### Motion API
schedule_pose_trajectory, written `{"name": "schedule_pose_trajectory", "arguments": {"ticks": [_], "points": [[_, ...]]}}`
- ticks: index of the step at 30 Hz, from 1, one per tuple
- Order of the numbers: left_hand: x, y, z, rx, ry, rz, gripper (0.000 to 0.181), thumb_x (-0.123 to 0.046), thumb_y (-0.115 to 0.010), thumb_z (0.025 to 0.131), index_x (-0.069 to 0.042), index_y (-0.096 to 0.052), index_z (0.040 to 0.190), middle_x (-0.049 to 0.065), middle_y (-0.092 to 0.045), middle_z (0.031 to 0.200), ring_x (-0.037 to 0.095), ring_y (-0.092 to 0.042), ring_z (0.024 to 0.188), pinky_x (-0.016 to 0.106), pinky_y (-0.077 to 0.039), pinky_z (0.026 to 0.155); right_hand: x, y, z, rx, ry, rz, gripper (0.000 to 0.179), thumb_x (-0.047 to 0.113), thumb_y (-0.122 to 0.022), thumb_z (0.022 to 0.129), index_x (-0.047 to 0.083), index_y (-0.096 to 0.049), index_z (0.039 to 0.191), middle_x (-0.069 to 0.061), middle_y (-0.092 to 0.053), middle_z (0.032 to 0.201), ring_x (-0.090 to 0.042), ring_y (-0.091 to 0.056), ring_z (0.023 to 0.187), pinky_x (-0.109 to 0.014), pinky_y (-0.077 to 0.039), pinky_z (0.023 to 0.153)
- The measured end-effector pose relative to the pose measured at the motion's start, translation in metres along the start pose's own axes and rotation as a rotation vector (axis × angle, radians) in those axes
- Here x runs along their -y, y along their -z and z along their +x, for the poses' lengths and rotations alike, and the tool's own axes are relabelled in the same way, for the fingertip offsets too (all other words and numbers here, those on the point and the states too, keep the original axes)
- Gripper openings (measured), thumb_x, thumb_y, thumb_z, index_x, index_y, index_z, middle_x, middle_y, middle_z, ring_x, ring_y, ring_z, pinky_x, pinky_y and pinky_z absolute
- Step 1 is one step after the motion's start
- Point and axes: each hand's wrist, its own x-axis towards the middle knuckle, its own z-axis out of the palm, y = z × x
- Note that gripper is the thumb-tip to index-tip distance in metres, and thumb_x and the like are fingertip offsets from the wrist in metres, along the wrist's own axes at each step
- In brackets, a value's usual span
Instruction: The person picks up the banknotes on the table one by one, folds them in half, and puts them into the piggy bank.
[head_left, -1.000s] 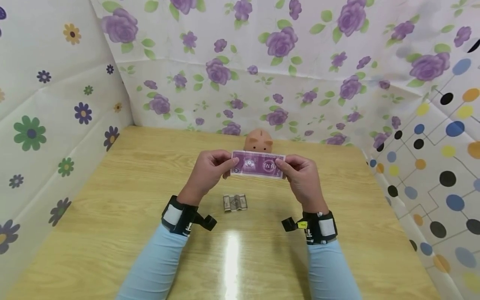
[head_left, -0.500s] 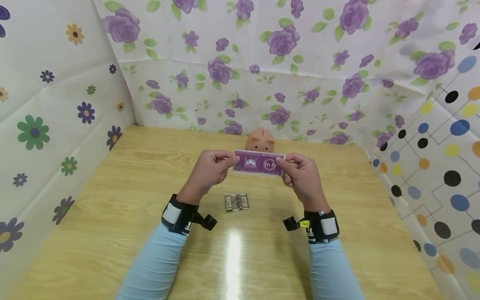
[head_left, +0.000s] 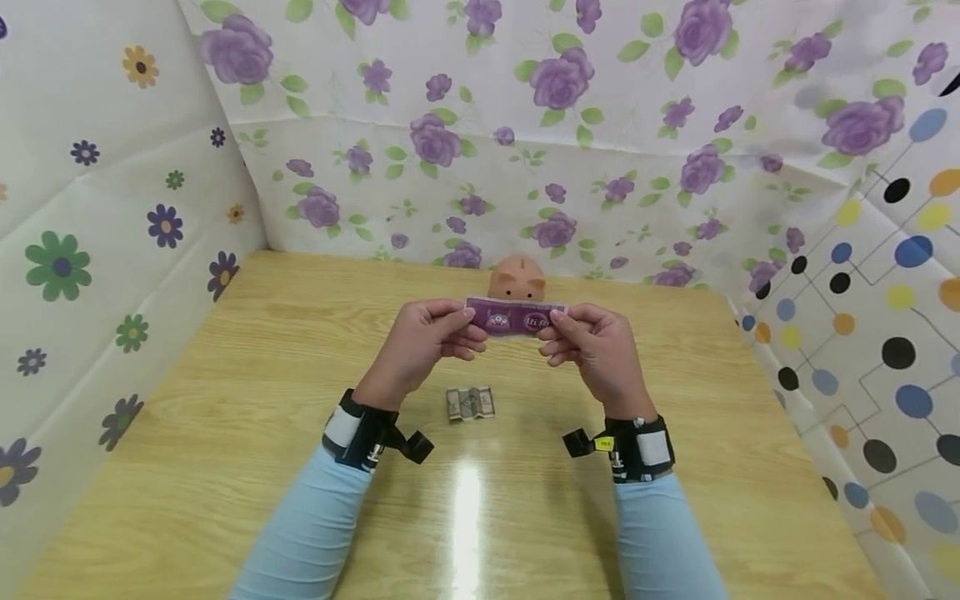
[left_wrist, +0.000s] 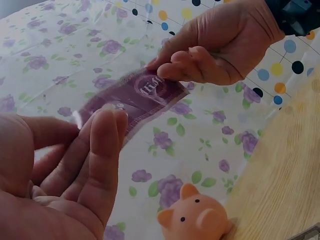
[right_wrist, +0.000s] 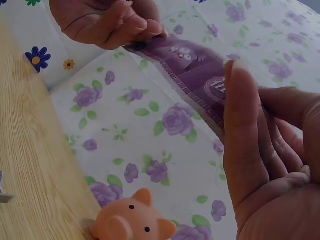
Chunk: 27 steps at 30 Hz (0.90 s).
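A purple play banknote is stretched between both hands above the table, printed with a small cartoon figure and a round emblem. At its left end, my left hand pinches it between thumb and fingers. The right end is pinched the same way by my right hand. In the left wrist view the banknote slants and bends a little, and the right wrist view shows it curved too. Just behind it stands an orange piggy bank, its lower part hidden by the note in the head view.
A creased grey-brown banknote lies on the wooden table nearer the body. Flower-patterned cloth forms the back wall right behind the piggy bank. A dotted cloth borders the right side, and another floral cloth the left.
The purple banknote has tilted, so its face looks narrower in the head view. The lower fingers of both hands have come into sight beneath it. Both hands keep their pinch.
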Motion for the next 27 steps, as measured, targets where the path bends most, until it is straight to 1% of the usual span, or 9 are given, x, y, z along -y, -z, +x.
{"name": "schedule_pose_trajectory", "arguments": {"ticks": [4,7,11,14,16,20,22,24,27], "points": [[-0.0006,-0.0014,-0.0011,-0.009,-0.060,-0.004,0.046,-0.035,-0.055,0.107,0.009,-0.070,0.110,0.008,-0.079,0.087,0.020,-0.078,0.079,0.036,-0.064,0.077,0.0006,-0.0007,-0.0010,0.001,0.019,0.008,0.034,0.031,-0.060,0.105,0.002,-0.075,0.096,-0.009,-0.079,0.085,-0.019,-0.077,0.070,-0.033,-0.062,0.061],[0.0000,-0.0029,-0.0012,-0.035,-0.099,0.027,0.052,-0.040,-0.059,0.105,0.011,-0.073,0.105,0.009,-0.078,0.089,0.022,-0.078,0.080,0.041,-0.064,0.079,0.0013,-0.0012,-0.0011,-0.001,0.021,-0.004,0.039,0.036,-0.059,0.105,0.003,-0.076,0.092,-0.010,-0.079,0.086,-0.022,-0.078,0.072,-0.035,-0.063,0.062],[0.0009,-0.0038,-0.0016,-0.070,-0.124,0.105,0.032,-0.026,-0.072,0.098,0.006,-0.075,0.102,0.010,-0.076,0.092,0.023,-0.078,0.080,0.044,-0.063,0.081,0.0018,-0.0006,-0.0003,0.014,0.035,-0.045,0.022,0.019,-0.066,0.101,0.002,-0.076,0.093,-0.009,-0.079,0.087,-0.022,-0.078,0.074,-0.037,-0.063,0.066],[0.0006,-0.0038,-0.0026,-0.084,-0.135,0.180,0.020,-0.014,-0.077,0.093,0.003,-0.076,0.104,0.007,-0.078,0.093,0.022,-0.077,0.080,0.043,-0.063,0.080,0.0029,0.0007,-0.0002,0.025,0.051,-0.081,0.009,0.006,-0.071,0.096,-0.002,-0.075,0.096,-0.009,-0.079,0.087,-0.022,-0.078,0.075,-0.037,-0.064,0.068],[0.0001,-0.0039,-0.0032,-0.086,-0.146,0.216,0.023,-0.010,-0.078,0.091,0.000,-0.074,0.112,0.006,-0.078,0.089,0.022,-0.077,0.079,0.043,-0.064,0.079,0.0041,0.0017,-0.0006,0.028,0.057,-0.101,0.014,0.003,-0.072,0.094,-0.005,-0.072,0.106,-0.008,-0.079,0.087,-0.021,-0.078,0.073,-0.037,-0.064,0.068],[-0.0003,-0.0033,-0.0031,-0.079,-0.159,0.239,0.046,-0.009,-0.077,0.092,-0.011,-0.063,0.136,0.008,-0.076,0.082,0.026,-0.075,0.076,0.042,-0.064,0.078,0.0064,0.0028,-0.0017,0.018,0.053,-0.133,0.047,0.004,-0.074,0.094,0.001,-0.058,0.138,-0.007,-0.079,0.085,-0.020,-0.076,0.068,-0.037,-0.064,0.068],[-0.0003,-0.0033,-0.0028,-0.082,-0.160,0.239,0.048,-0.008,-0.077,0.092,-0.010,-0.062,0.138,0.010,-0.076,0.084,0.026,-0.076,0.075,0.042,-0.064,0.077,0.0069,0.0027,-0.0017,0.011,0.056,-0.161,0.053,0.005,-0.074,0.094,0.002,-0.055,0.143,-0.006,-0.080,0.086,-0.020,-0.076,0.068,-0.037,-0.063,0.067],[0.0002,-0.0031,-0.0023,-0.089,-0.164,0.248,0.039,-0.008,-0.077,0.092,-0.004,-0.067,0.130,0.013,-0.078,0.089,0.024,-0.076,0.074,0.046,-0.063,0.078,0.0068,0.0026,-0.0015,0.006,0.066,-0.187,0.045,0.006,-0.074,0.094,-0.002,-0.061,0.135,-0.005,-0.080,0.087,-0.022,-0.077,0.070,-0.037,-0.063,0.067],[0.0008,-0.0021,-0.0018,-0.097,-0.178,0.263,0.023,-0.009,-0.078,0.091,0.004,-0.074,0.110,0.016,-0.078,0.095,0.021,-0.076,0.073,0.045,-0.064,0.075,0.0065,0.0025,-0.0014,0.004,0.089,-0.231,0.025,0.007,-0.075,0.093,-0.009,-0.071,0.113,-0.004,-0.080,0.088,-0.022,-0.077,0.071,-0.037,-0.063,0.066]]}}
